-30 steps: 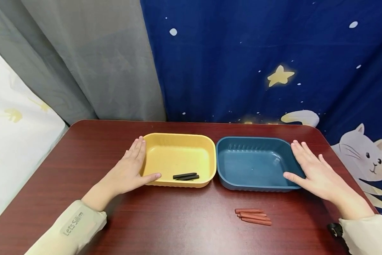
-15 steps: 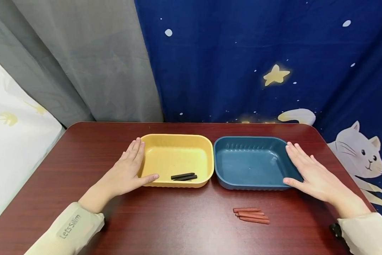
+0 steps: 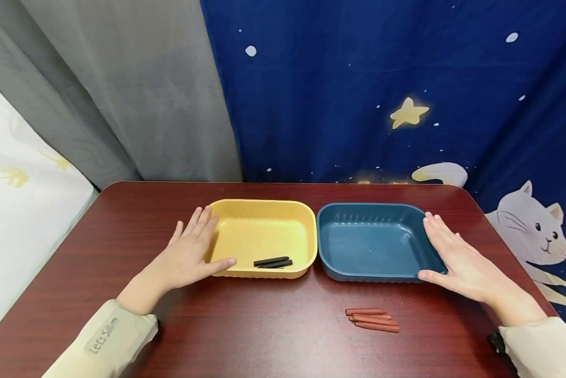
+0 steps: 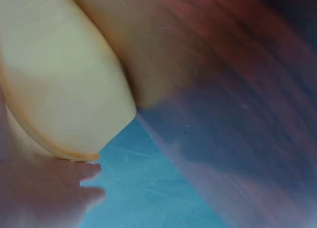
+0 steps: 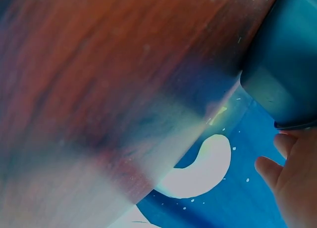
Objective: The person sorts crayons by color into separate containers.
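My left hand [image 3: 186,257] rests against the left end of a yellow plastic bin [image 3: 264,273], fingers straight, thumb over the near rim. Several short black crayon-like sticks [image 3: 272,262] lie inside near the front wall. My right hand [image 3: 467,262] lies along the right end of a dark blue bin [image 3: 373,276], fingers straight, thumb at its near corner. Side by side, the bins meet in the middle. In the left wrist view, the fingers [image 4: 89,196] are by the yellow bin's wall [image 4: 69,79]; in the right wrist view, the fingers [image 5: 270,171] are beside the blue bin [image 5: 282,74].
Several reddish-brown sticks [image 3: 371,319] lie in a small group on the dark red wooden table [image 3: 264,325], in front of the blue bin. Grey [image 3: 160,105] and blue starry [image 3: 335,94] curtains hang behind the table's far edge.
The left hand's fingers have spread slightly apart, away from the bin. The right hand has barely shifted. Bins and sticks keep their places; the head view has moved a little.
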Available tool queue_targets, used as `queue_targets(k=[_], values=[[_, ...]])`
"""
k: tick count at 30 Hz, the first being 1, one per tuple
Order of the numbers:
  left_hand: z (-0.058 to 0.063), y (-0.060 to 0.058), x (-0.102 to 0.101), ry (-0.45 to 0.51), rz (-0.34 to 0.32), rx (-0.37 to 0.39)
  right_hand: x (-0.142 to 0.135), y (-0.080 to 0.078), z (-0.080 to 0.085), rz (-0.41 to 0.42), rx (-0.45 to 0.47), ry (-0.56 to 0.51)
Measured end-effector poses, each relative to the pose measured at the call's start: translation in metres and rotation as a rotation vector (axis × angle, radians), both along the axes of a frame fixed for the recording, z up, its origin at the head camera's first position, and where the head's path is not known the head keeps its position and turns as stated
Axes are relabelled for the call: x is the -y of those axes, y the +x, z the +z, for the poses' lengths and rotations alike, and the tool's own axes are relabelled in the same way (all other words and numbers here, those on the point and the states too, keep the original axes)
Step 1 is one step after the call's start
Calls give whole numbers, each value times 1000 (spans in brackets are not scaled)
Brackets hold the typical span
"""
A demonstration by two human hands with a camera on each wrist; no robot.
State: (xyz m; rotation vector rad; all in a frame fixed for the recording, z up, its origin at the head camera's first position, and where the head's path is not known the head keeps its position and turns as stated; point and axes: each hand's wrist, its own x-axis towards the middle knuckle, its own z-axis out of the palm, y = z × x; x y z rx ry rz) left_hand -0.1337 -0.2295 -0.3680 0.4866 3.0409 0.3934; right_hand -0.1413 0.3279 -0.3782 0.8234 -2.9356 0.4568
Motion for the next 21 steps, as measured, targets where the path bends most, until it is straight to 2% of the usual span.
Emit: queue_targets(k=[4, 9, 12, 21], values=[[5, 2, -4, 4, -45, -38, 2, 2, -1, -2, 8, -6], [14, 1, -20, 64, -191, -162, 3, 3, -2, -9, 15, -14], [19, 1, -32, 107, -278, -228, 3, 4, -1, -19, 27, -13], [28, -2, -79, 212, -423, -308, 6, 1, 4, -57, 98, -13]])
